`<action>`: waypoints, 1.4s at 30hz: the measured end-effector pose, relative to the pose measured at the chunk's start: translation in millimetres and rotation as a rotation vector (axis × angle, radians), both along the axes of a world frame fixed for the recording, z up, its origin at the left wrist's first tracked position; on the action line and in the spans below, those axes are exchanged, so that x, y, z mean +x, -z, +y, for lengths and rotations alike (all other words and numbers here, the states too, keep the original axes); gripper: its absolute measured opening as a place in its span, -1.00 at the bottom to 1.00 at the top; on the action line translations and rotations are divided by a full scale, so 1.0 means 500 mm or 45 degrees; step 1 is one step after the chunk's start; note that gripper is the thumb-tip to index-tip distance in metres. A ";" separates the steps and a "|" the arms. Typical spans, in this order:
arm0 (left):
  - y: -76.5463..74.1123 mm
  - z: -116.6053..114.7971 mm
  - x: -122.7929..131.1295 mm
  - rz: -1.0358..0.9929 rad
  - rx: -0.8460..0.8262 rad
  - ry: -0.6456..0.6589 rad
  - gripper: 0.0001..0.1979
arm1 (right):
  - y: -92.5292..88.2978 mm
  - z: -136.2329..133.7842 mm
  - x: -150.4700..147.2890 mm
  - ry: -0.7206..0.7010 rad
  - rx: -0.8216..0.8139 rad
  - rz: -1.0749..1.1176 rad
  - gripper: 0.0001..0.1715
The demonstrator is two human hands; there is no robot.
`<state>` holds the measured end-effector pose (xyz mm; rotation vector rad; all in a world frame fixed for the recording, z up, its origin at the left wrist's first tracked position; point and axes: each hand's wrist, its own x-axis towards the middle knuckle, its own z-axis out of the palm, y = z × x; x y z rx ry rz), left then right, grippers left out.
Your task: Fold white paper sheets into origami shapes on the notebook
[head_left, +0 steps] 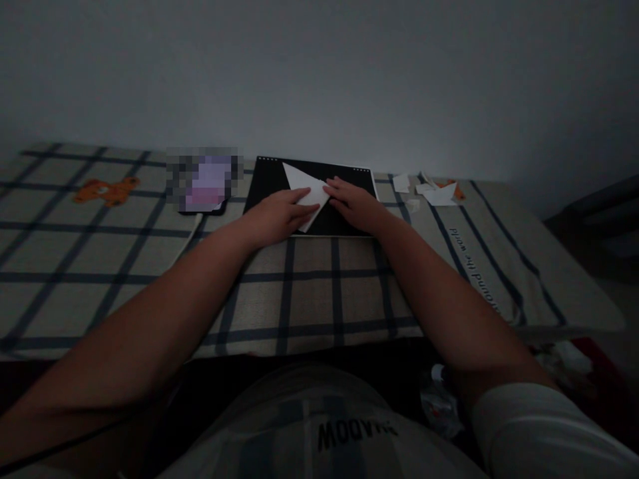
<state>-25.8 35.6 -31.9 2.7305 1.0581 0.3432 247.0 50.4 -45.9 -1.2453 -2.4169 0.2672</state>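
A sheet of white paper (313,190), folded to a long point at its upper left, lies on a black spiral-bound pad (264,183). My left hand (279,214) rests over the paper's lower left, with thumb and fingers stretched out and apart. From the other side, my right hand (352,201) lays its extended fingertips along the paper's right edge. Both hands press down on the paper and nearly meet there. Part of the fold is covered by the fingers.
A phone (207,183), its screen blurred, lies left of the pad with a white cable (186,241). To the right are a folded paper boat (440,194) and paper scraps (401,183). A checked cloth (319,293) covers the table, against a wall. Below stands a plastic bottle (439,402).
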 end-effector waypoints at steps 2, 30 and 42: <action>0.002 0.001 -0.001 -0.015 0.011 0.013 -0.45 | -0.001 -0.001 0.006 0.006 0.026 0.030 -0.29; -0.005 0.001 0.006 0.056 0.036 0.074 -0.46 | -0.008 -0.014 0.009 0.149 0.044 -0.097 -0.17; 0.005 0.008 0.005 0.070 0.089 0.085 -0.46 | -0.020 -0.025 -0.006 0.238 0.023 -0.256 -0.19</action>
